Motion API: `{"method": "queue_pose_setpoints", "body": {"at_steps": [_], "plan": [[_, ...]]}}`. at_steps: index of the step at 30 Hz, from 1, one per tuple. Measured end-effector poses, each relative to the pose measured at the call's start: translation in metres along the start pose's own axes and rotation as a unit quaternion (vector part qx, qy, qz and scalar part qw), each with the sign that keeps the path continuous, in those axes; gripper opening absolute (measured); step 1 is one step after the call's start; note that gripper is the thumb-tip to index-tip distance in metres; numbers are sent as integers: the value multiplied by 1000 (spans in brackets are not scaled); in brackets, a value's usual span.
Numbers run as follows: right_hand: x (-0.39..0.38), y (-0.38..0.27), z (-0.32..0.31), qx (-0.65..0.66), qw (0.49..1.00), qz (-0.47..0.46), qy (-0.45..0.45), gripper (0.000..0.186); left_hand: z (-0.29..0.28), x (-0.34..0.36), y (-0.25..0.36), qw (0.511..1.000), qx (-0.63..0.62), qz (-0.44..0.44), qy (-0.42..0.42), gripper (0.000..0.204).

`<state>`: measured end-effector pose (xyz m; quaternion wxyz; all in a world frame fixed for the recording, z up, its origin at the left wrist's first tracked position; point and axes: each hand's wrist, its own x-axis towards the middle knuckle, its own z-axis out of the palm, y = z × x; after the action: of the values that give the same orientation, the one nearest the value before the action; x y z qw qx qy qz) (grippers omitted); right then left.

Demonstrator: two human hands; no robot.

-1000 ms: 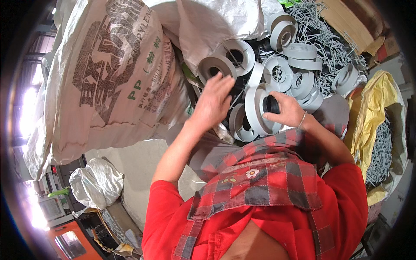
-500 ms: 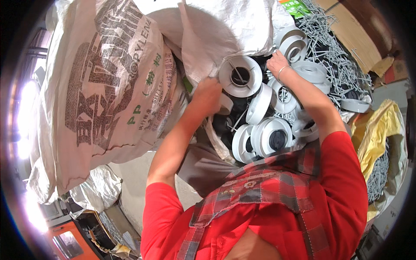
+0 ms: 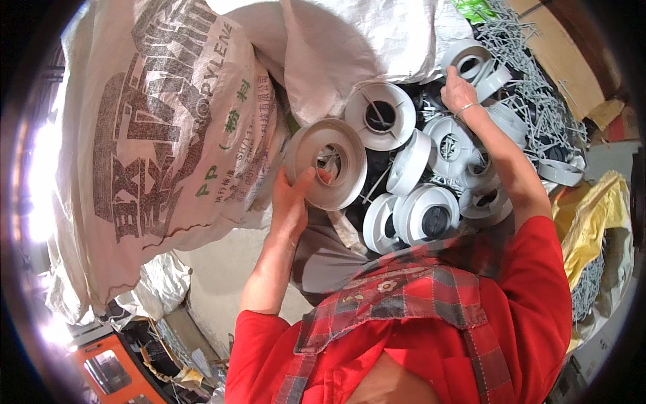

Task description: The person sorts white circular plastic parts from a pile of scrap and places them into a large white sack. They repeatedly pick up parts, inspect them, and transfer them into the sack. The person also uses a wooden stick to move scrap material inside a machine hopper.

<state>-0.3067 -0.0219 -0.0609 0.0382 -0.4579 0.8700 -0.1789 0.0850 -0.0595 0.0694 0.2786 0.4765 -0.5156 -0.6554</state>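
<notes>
My left hand point(image 3: 295, 190) grips a round grey plastic ring piece point(image 3: 346, 148), its thumb on the front and some fingertips showing through the centre hole. My right hand point(image 3: 458, 91) reaches to the upper right, fingers curled at the rim of a smaller grey ring point(image 3: 471, 47). Between them lies a pile of grey flanged rings, among them one with cross ribs point(image 3: 397, 101) and one with a dark centre point(image 3: 417, 205). Dark parts and thin grey pins show beneath and beside them.
A large printed white woven sack point(image 3: 168, 148) bulges at the left. Cardboard point(image 3: 562, 74) stands at the back right, a yellow-lined sack of pins point(image 3: 582, 222) at the right. An orange machine point(image 3: 94, 357) sits at the lower left, beside bare floor point(image 3: 212, 276).
My left hand has raised a ring toward me at the left of the pile. My right hand has left the lower middle rings and moved up and away to the upper-right ones.
</notes>
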Motion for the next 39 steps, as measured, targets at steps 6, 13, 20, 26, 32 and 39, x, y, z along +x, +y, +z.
{"method": "queue_pose_setpoints", "body": {"at_steps": [6,13,20,26,32,39], "plan": [[-79,-68,-104,435,898,-59,2,15,29,-24,-5,968,-222,-57,-98,39],[-151,-115,-111,344,924,-167,-17,28,72,-59,-13,945,-276,-37,-171,46],[-188,-126,-140,192,945,-230,-132,82,67,-78,-25,969,-180,2,-168,37],[-204,-112,-138,228,890,-391,-47,70,68,-88,-17,969,-141,-41,-199,39],[-216,-114,-147,139,833,-534,-37,76,44,-81,-17,966,-35,-84,-241,38],[-223,-58,-113,261,822,-500,76,72,100,-70,-9,963,-5,-87,-256,34]]}}
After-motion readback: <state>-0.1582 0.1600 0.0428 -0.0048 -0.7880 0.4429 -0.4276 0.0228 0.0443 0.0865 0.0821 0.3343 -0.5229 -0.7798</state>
